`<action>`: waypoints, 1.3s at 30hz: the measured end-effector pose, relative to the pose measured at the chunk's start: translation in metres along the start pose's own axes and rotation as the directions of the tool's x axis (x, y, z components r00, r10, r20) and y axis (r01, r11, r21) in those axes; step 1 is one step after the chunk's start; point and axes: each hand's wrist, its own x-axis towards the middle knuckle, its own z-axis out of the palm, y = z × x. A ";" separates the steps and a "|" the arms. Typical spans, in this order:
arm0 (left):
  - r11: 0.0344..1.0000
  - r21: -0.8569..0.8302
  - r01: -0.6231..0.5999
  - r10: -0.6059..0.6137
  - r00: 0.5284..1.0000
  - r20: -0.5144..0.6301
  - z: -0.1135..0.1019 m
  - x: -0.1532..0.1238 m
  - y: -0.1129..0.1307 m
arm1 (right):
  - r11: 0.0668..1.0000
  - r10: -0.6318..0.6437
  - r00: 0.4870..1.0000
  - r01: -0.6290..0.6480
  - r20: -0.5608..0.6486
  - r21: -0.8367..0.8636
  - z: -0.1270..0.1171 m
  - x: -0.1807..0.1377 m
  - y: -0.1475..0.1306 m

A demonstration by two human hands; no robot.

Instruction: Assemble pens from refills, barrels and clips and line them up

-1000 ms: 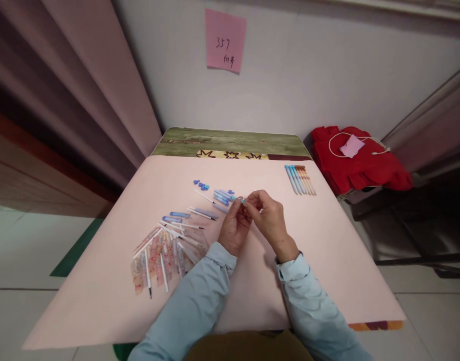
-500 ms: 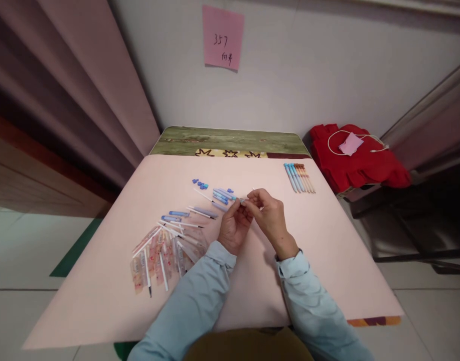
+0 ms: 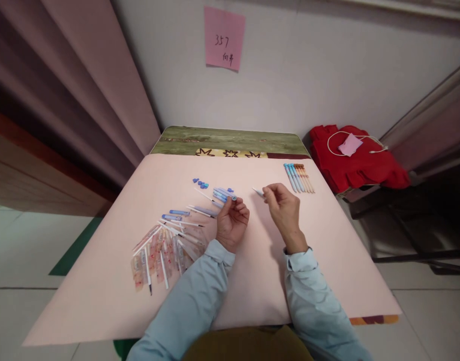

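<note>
My left hand [image 3: 233, 220] is closed around a small blue pen barrel [image 3: 234, 198] whose end sticks up between thumb and fingers. My right hand [image 3: 284, 208] is apart from it to the right and pinches a thin white refill [image 3: 258, 192] that points up-left. Both hands hover over the pink sheet [image 3: 320, 260] that covers the table. Just beyond my left hand lie several blue pen barrels [image 3: 221, 194] and small blue caps [image 3: 200, 183].
White refills and clear plastic sleeves [image 3: 165, 248] are fanned out at the left. A row of finished blue and orange pens [image 3: 299, 178] lies at the far right. A red cloth [image 3: 359, 160] with a white cable rests on a stand beside the table. A pink note [image 3: 224, 38] hangs on the wall.
My hands were together at the barrel's tip; now the right hand has pulled away to the right with the white refill, and the left keeps the blue barrel.
</note>
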 end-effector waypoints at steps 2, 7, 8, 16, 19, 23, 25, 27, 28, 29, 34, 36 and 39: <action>1.000 -0.026 0.005 -0.005 1.000 -0.009 0.001 -0.001 0.000 | 0.999 0.015 0.997 -0.017 -0.079 -0.031 -0.007 0.003 0.004; 0.999 -0.036 0.013 -0.013 1.000 0.003 -0.001 0.000 -0.002 | 0.976 -0.207 0.978 0.204 -0.038 -0.077 -0.006 -0.003 -0.009; 1.000 -0.030 0.008 -0.008 1.000 0.007 -0.001 0.001 -0.003 | 0.963 -0.252 0.968 0.252 0.021 -0.092 -0.002 -0.005 -0.014; 0.997 0.078 -0.027 0.030 0.999 -0.039 0.001 0.000 -0.005 | 0.877 -0.393 0.910 0.413 0.128 -0.245 0.027 -0.019 -0.017; 0.998 0.057 -0.002 0.005 0.999 -0.052 -0.001 0.001 -0.007 | 0.864 -0.401 0.908 0.419 0.124 -0.280 0.029 -0.019 -0.014; 0.998 0.060 0.030 -0.028 0.999 -0.044 -0.005 0.002 -0.008 | 0.881 -0.379 0.918 0.396 0.115 -0.259 0.029 -0.020 -0.013; 0.997 0.067 0.027 -0.024 0.999 -0.038 -0.007 0.003 -0.009 | 0.894 -0.361 0.926 0.376 0.105 -0.244 0.028 -0.021 -0.013; 0.998 0.065 0.024 -0.021 0.999 -0.043 -0.009 0.004 -0.010 | 0.896 -0.354 0.930 0.369 0.103 -0.247 0.028 -0.021 -0.012; 0.998 0.064 0.028 -0.025 0.999 -0.048 -0.009 0.004 -0.010 | 0.893 -0.357 0.928 0.372 0.105 -0.253 0.029 -0.021 -0.012; 0.997 0.064 0.035 -0.032 0.998 -0.052 -0.010 0.004 -0.011 | 0.888 -0.366 0.924 0.381 0.108 -0.258 0.029 -0.022 -0.011; 0.996 0.074 0.043 -0.040 0.998 -0.041 -0.015 0.007 -0.013 | 0.877 -0.384 0.918 0.395 0.094 -0.274 0.030 -0.023 -0.009; 0.996 0.080 0.040 -0.038 0.999 -0.037 -0.017 0.008 -0.014 | 0.882 -0.385 0.919 0.393 0.082 -0.259 0.030 -0.024 -0.010; 0.994 0.101 0.043 -0.043 0.999 -0.004 -0.018 0.008 -0.017 | 0.888 -0.409 0.911 0.411 0.055 -0.205 0.029 -0.025 -0.018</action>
